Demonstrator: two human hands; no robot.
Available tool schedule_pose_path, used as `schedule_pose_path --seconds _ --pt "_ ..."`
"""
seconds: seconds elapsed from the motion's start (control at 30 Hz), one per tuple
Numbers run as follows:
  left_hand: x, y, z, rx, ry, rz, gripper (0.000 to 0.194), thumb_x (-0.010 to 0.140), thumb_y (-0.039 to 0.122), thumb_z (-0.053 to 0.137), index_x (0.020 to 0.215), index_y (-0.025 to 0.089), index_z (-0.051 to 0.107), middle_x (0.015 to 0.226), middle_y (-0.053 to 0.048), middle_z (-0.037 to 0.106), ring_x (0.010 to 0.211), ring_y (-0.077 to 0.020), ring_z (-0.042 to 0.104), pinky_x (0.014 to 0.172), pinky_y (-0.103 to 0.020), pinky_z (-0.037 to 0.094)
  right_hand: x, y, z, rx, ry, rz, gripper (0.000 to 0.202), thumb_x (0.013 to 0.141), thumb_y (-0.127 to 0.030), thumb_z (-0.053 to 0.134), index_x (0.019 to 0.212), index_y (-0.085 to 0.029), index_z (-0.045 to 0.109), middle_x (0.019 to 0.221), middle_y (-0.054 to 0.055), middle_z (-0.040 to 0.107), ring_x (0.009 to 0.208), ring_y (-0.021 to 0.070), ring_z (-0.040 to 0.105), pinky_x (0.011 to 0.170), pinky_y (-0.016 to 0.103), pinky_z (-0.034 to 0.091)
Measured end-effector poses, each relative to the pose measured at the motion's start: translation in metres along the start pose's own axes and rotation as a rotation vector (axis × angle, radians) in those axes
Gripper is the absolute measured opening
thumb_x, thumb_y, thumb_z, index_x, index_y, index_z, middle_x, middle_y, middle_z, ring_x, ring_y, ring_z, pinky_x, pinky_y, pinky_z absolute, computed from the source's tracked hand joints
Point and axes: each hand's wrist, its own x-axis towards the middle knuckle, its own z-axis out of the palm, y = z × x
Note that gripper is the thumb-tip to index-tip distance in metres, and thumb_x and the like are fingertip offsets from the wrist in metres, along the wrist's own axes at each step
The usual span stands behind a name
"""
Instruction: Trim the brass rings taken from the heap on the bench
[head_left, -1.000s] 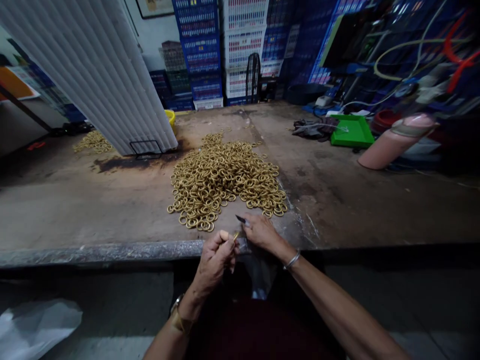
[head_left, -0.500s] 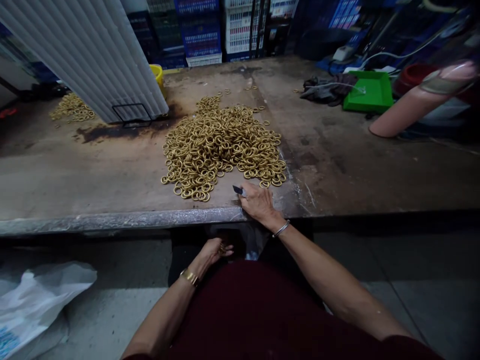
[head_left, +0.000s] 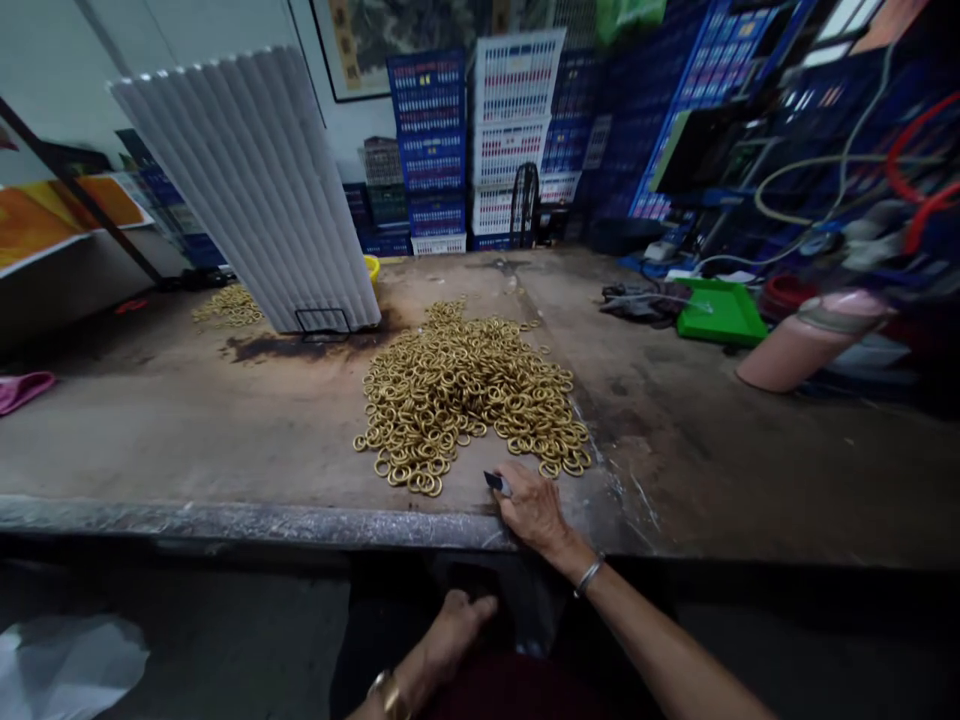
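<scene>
A broad heap of brass-coloured rings (head_left: 465, 390) lies on the worktable (head_left: 225, 440). My right hand (head_left: 534, 505) rests on the table close to the front edge, just in front of a notch in the heap. Its fingers are closed on a small tool with a dark flat tip (head_left: 495, 482); the rest of the tool is hidden in the hand. My left hand (head_left: 457, 630) is below the table edge, over my lap. Its thumb points right, and the other fingers are lost in shadow, so I cannot see whether it holds rings.
A tall corrugated pale panel (head_left: 262, 190) stands in a black wire holder (head_left: 322, 322) at the left, near a smaller ring pile (head_left: 229, 305). Rightward are a dark cloth (head_left: 641, 302), a green tray (head_left: 720, 312) and a pink cylinder (head_left: 806, 345). Stacked crates (head_left: 435, 140) stand behind.
The view has tilted up, showing more of the back wall. My left hand has turned, and the rings seen in its fingers before are out of sight. My right hand keeps its place and its tool.
</scene>
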Motion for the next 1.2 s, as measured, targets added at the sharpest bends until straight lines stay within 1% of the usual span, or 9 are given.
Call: schedule_pose_path --seconds 0.1,0.17,0.23,0.3,0.4,0.53,0.7,0.9,1.2 --pt "-0.029 0.017 -0.004 0.229 -0.138 0.324 0.022 0.069 0.033 0.058 0.066 0.011 0.06 0.061 0.0 0.055 0.061 -0.0121 0.051 0.061 -0.024 0.041 0.018 -0.011 0.006 0.068 0.023 -0.064 0.029 0.071 -0.014 0.046 0.099 -0.018 0.056 0.096 0.006 0.059 0.087 0.0172 0.054 0.07 0.024 0.038" --pt "-0.043 0.035 -0.014 0.257 -0.056 0.473 0.025 0.074 0.037 0.052 0.069 0.013 0.06 0.065 -0.002 0.057 0.059 -0.013 0.052 0.057 -0.024 0.043 0.035 -0.019 0.009 0.08 0.049 -0.093 0.035 0.072 -0.014 0.047 0.106 -0.018 0.053 0.102 0.007 0.056 0.091 0.0173 0.052 0.074 0.024 0.039" --pt "-0.044 0.058 -0.032 0.3 0.194 0.711 0.028 0.078 0.039 0.046 0.069 0.015 0.058 0.067 -0.003 0.058 0.065 -0.015 0.054 0.062 -0.025 0.045 0.057 -0.023 0.01 0.062 0.058 -0.104 0.037 0.073 -0.015 0.047 0.11 -0.019 0.05 0.104 0.006 0.054 0.091 0.0167 0.052 0.074 0.024 0.04" --pt "-0.032 0.082 -0.055 0.4 0.497 0.903 0.023 0.078 0.036 0.048 0.082 0.017 0.06 0.081 -0.005 0.061 0.082 -0.0188 0.056 0.078 -0.031 0.044 0.079 -0.022 0.006 0.021 0.056 -0.089 0.037 0.075 -0.017 0.047 0.112 -0.02 0.049 0.105 0.006 0.053 0.089 0.0159 0.053 0.072 0.023 0.041" --pt "0.003 0.112 -0.088 0.635 0.783 1.035 0.035 0.076 0.037 0.049 0.104 0.016 0.054 0.105 -0.011 0.057 0.104 -0.025 0.051 0.092 -0.041 0.037 0.114 -0.016 -0.006 -0.071 0.06 -0.05 0.039 0.078 -0.023 0.046 0.117 -0.023 0.045 0.11 0.006 0.051 0.086 0.0154 0.055 0.069 0.023 0.042" --pt "0.049 0.129 -0.102 0.925 1.035 0.919 0.051 0.077 0.042 0.047 0.118 0.013 0.045 0.119 -0.018 0.048 0.116 -0.0322 0.04 0.091 -0.051 0.035 0.155 -0.021 -0.021 -0.184 0.02 -0.062 0.041 0.083 -0.032 0.042 0.123 -0.027 0.038 0.115 0.006 0.048 0.081 0.015 0.057 0.065 0.024 0.042" --pt "0.071 0.137 -0.081 1.151 1.123 0.804 0.055 0.077 0.044 0.047 0.122 0.013 0.043 0.125 -0.019 0.042 0.118 -0.0356 0.035 0.092 -0.052 0.031 0.182 -0.042 -0.018 -0.267 -0.151 -0.169 0.039 0.084 -0.043 0.037 0.12 -0.031 0.039 0.117 0.007 0.046 0.085 0.0172 0.057 0.066 0.027 0.043" --pt "0.082 0.145 -0.059 1.199 1.114 0.83 0.058 0.078 0.045 0.045 0.124 0.012 0.042 0.125 -0.02 0.041 0.119 -0.0363 0.031 0.09 -0.052 0.032 0.165 -0.036 -0.008 -0.288 -0.231 -0.193 0.035 0.085 -0.041 0.036 0.118 -0.031 0.043 0.121 0.007 0.044 0.082 0.0169 0.059 0.068 0.028 0.043" --pt "0.089 0.146 -0.029 1.163 1.007 0.888 0.057 0.078 0.044 0.045 0.123 0.01 0.044 0.125 -0.023 0.04 0.12 -0.0387 0.029 0.09 -0.055 0.031 0.128 -0.006 -0.017 -0.236 -0.231 -0.173 0.039 0.084 -0.032 0.039 0.123 -0.032 0.039 0.128 0.007 0.042 0.083 0.0171 0.06 0.066 0.027 0.043"
